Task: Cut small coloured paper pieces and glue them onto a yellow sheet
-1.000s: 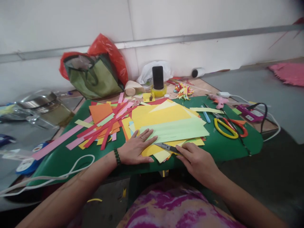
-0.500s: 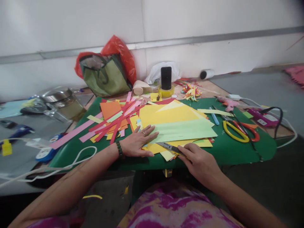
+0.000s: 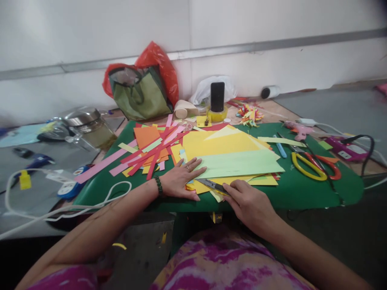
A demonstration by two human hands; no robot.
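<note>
Currently, left hand (image 3: pixel 181 180): palm down, fingers loosely spread and gripping nothing, resting on the left end of the paper.
Right hand (image 3: pixel 248 201): fingers curled closely around a slim grey-and-black cutter knife (image 3: pixel 214 185); its tip points left, just beside the left fingers.
Sheets: thin, matte; a pale-green sheet (image 3: pixel 238 164), straight along its near edge, lies just beyond the knife, partly under the left fingertips; yellow sheets (image 3: pixel 211 144) fan out around it.
Strips: narrow red, pink and orange paper strips (image 3: pixel 157 153), crossed in a loose heap left of the left fingers.
Scissors (image 3: pixel 308 158): looped handles, one yellow, one red, right of the right fingers.
Surface: smooth green mat (image 3: pixel 281 197) under the papers, reaching past both hands.
Room: well beyond the fingers, a slouched olive bag (image 3: pixel 140 96) and an upright dark phone (image 3: pixel 217 96) before a pale wall (image 3: pixel 90 32).
</note>
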